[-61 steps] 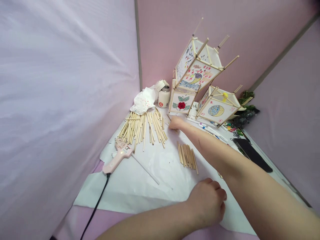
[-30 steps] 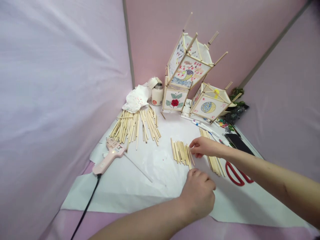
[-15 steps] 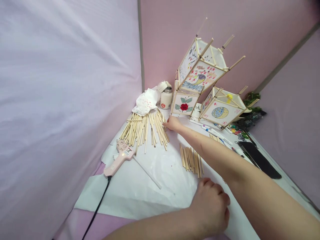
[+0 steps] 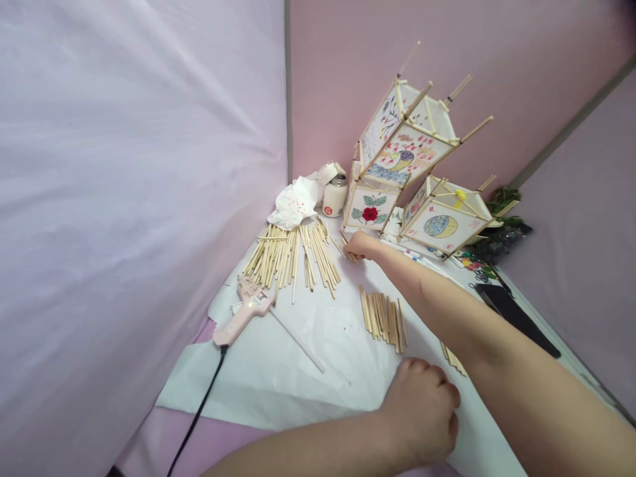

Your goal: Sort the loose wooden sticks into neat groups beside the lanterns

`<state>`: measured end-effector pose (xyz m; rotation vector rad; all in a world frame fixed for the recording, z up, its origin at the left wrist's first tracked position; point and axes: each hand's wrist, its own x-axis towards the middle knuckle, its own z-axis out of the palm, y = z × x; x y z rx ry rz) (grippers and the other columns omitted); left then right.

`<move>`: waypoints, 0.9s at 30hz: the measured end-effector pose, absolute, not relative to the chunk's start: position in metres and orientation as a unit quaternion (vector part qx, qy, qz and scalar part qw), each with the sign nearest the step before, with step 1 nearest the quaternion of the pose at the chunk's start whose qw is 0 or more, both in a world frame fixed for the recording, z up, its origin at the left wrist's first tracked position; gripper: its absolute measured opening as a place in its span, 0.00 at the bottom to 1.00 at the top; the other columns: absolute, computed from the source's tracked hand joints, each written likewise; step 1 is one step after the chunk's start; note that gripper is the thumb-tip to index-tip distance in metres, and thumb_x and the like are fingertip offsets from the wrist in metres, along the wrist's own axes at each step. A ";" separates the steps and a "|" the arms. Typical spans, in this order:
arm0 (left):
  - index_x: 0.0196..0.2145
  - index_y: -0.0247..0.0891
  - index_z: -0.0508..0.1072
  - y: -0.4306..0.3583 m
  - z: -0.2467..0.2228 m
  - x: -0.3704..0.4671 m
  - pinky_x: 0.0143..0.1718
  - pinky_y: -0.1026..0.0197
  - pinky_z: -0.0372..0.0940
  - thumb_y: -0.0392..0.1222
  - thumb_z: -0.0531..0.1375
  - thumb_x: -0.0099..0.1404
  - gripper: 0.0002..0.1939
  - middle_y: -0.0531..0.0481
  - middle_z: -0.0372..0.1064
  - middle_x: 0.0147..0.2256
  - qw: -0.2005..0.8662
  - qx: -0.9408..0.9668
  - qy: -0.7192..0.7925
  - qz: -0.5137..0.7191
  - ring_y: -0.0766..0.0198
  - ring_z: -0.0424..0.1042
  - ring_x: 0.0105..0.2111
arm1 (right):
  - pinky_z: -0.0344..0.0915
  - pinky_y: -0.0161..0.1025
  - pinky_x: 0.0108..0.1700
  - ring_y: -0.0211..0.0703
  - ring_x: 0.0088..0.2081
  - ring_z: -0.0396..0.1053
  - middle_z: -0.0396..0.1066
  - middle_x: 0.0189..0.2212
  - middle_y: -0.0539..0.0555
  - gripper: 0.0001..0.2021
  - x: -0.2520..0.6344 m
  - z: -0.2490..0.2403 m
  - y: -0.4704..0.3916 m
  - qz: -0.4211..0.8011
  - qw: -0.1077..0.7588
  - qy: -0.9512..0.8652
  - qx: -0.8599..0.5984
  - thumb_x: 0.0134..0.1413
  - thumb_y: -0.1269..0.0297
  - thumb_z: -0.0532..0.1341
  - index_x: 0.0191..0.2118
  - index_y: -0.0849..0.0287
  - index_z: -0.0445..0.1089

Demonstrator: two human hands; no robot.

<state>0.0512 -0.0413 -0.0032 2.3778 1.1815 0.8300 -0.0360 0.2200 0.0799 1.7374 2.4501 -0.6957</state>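
My right hand (image 4: 362, 246) reaches across the table, its fingers closed on a few thin wooden sticks (image 4: 350, 256) that poke out to the left. Left of it, a large fan of wooden sticks (image 4: 283, 255) lies spread on the white sheet. A smaller row of sticks (image 4: 382, 318) lies side by side between my two hands. My left hand (image 4: 422, 411) rests near the front with its fingers curled under; whatever may be inside them is hidden. Beneath my right forearm, another few sticks (image 4: 453, 360) show in part.
A pink glue gun (image 4: 243, 315) with a black cord lies at left, a white glue stick (image 4: 298, 341) beside it. Behind stand a white bottle (image 4: 334, 197), crumpled tissue (image 4: 294, 204), a tall painted lantern (image 4: 410, 149) and a shorter one (image 4: 442, 222). A black phone-like slab (image 4: 517, 318) lies right.
My right hand has moved right, away from the fan of sticks, with a few sticks now in its fingers. The view has shifted slightly; my left hand stays near the front.
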 end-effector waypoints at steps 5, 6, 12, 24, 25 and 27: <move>0.33 0.35 0.72 -0.043 0.002 0.052 0.39 0.55 0.60 0.36 0.57 0.58 0.06 0.47 0.65 0.31 0.170 0.836 0.430 0.295 0.58 0.64 0.35 | 0.58 0.30 0.22 0.32 0.17 0.60 0.63 0.15 0.49 0.09 0.010 0.082 0.217 -0.276 -0.015 0.774 0.569 0.51 0.63 0.64 0.29 0.64 0.70; 0.33 0.35 0.72 -0.043 0.003 0.052 0.39 0.55 0.60 0.35 0.57 0.58 0.06 0.47 0.66 0.32 0.170 0.836 0.431 0.294 0.58 0.64 0.35 | 0.57 0.29 0.21 0.30 0.17 0.59 0.63 0.16 0.48 0.09 0.015 0.083 0.217 -0.280 -0.026 0.773 0.568 0.52 0.62 0.63 0.30 0.64 0.70; 0.33 0.34 0.73 -0.043 0.004 0.052 0.39 0.54 0.61 0.35 0.57 0.57 0.06 0.46 0.67 0.32 0.171 0.841 0.427 0.285 0.57 0.65 0.36 | 0.57 0.30 0.23 0.32 0.18 0.61 0.66 0.19 0.49 0.08 0.000 0.088 0.215 -0.253 -0.041 0.789 0.559 0.52 0.62 0.62 0.31 0.62 0.72; 0.32 0.35 0.67 -0.044 -0.003 0.050 0.38 0.56 0.60 0.37 0.57 0.58 0.04 0.49 0.66 0.33 0.148 0.843 0.420 0.301 0.60 0.65 0.35 | 0.63 0.37 0.43 0.57 0.49 0.68 0.72 0.43 0.69 0.14 -0.062 0.067 0.219 -0.127 -0.013 0.828 0.545 0.51 0.71 0.62 0.45 0.67 0.70; 0.33 0.35 0.67 -0.043 -0.003 0.050 0.38 0.56 0.60 0.37 0.57 0.58 0.04 0.49 0.66 0.33 0.153 0.845 0.418 0.296 0.60 0.65 0.34 | 0.64 0.37 0.42 0.57 0.48 0.68 0.72 0.42 0.69 0.13 -0.060 0.070 0.219 -0.133 -0.006 0.827 0.546 0.50 0.71 0.62 0.44 0.67 0.71; 0.34 0.35 0.69 -0.043 -0.001 0.050 0.37 0.56 0.60 0.37 0.58 0.58 0.05 0.48 0.67 0.32 0.163 0.849 0.415 0.284 0.59 0.65 0.34 | 0.64 0.37 0.38 0.56 0.43 0.70 0.73 0.36 0.68 0.09 -0.053 0.079 0.216 -0.159 0.012 0.824 0.543 0.48 0.71 0.63 0.38 0.67 0.72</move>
